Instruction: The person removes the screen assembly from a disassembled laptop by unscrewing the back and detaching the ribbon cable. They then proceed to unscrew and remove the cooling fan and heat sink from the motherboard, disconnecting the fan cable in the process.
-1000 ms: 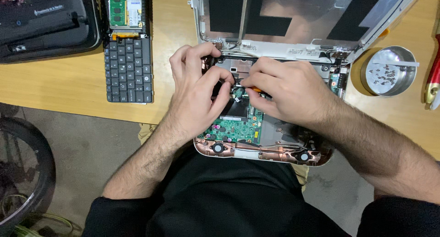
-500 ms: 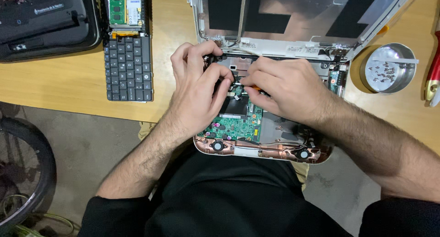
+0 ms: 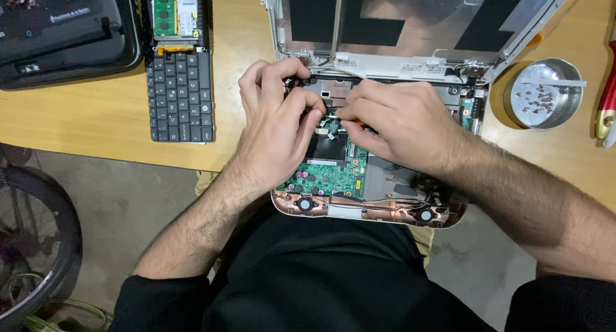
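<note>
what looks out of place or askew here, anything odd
The opened laptop juts past the table edge toward the person's lap, with both hands working on its exposed board. The detached keyboard lies apart to the left. Nothing looks spilled.

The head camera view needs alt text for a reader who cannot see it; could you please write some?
Seen from above, a person's left hand and right hand meet over the green circuit board of an opened laptop at a wooden table edge. A detached keyboard lies to the left, a metal dish of screws to the right.
</note>
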